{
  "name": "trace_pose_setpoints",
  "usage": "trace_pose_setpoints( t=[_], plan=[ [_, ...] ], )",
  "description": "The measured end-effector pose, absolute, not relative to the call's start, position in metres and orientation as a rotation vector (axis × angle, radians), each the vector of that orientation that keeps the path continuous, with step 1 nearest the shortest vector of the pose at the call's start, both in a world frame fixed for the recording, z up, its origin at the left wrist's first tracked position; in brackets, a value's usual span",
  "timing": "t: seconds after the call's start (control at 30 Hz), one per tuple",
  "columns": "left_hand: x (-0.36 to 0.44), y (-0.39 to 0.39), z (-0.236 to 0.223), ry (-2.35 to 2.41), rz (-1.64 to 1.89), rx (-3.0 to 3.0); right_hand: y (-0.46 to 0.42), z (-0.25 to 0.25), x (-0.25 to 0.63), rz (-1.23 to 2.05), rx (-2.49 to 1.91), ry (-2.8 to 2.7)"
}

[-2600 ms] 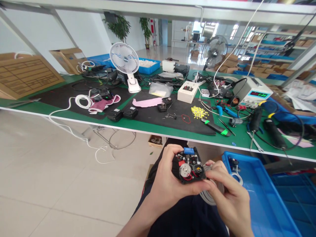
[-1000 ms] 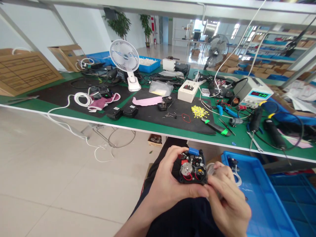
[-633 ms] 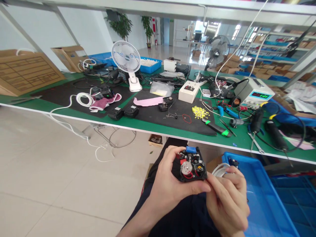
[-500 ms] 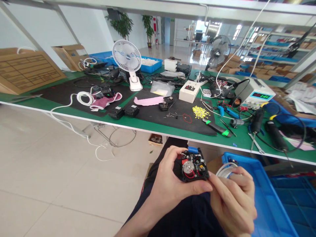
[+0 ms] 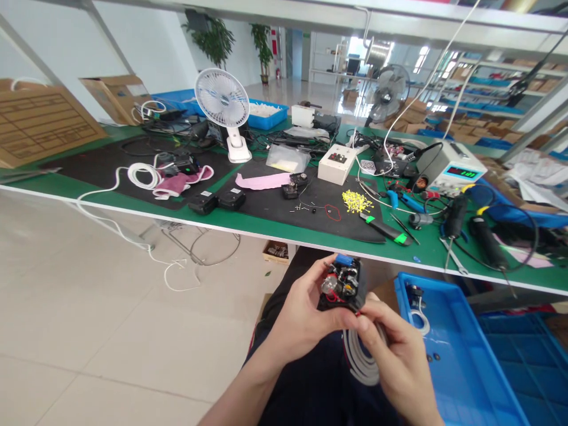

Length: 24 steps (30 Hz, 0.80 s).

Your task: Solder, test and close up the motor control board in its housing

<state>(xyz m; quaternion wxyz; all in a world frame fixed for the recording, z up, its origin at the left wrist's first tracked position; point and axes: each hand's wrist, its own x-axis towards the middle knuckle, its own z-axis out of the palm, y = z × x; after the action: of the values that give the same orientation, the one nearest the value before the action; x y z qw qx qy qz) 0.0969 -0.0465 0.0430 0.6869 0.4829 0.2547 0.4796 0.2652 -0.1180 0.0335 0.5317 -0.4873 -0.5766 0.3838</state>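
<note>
The left hand [image 5: 302, 316] wraps the open black square plastic box [image 5: 360, 285] from nine o'clock, thumb at six, likely so it won't wobble and its open side faces up. The right hand [image 5: 393, 349] pinches at the box's five o'clock corner; I can't tell on what. It also holds the pale grey round cable coil [image 5: 358, 362], hanging near six o'clock, perhaps so it won't tug.

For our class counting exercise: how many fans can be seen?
2: a white fan on the green bench and a grey fan beyond the bench; others may be hidden.
</note>
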Motion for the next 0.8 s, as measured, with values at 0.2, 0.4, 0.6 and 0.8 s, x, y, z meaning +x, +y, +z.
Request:
trace_pose_setpoints(
  t=[0.2, 0.4, 0.6, 0.8],
  plan=[
    [0.102, -0.048, 0.033, 0.520, 1.175, 0.950, -0.121, 0.027, 0.252, 1.032, -1.194, -1.115],
    [0.094, -0.047, 0.029, 0.423, 1.022, 0.875, -0.121, 0.041, 0.254, 0.974, -1.245, -1.268],
    [0.094, -0.048, 0.027, 0.487, 1.013, 0.872, -0.117, 0.062, 0.256, 0.283, -1.228, -1.692],
    [0.103, -0.049, 0.032, 0.591, 1.114, 0.915, -0.116, 0.060, 0.258, -0.090, -1.209, -1.822]
  ],
)
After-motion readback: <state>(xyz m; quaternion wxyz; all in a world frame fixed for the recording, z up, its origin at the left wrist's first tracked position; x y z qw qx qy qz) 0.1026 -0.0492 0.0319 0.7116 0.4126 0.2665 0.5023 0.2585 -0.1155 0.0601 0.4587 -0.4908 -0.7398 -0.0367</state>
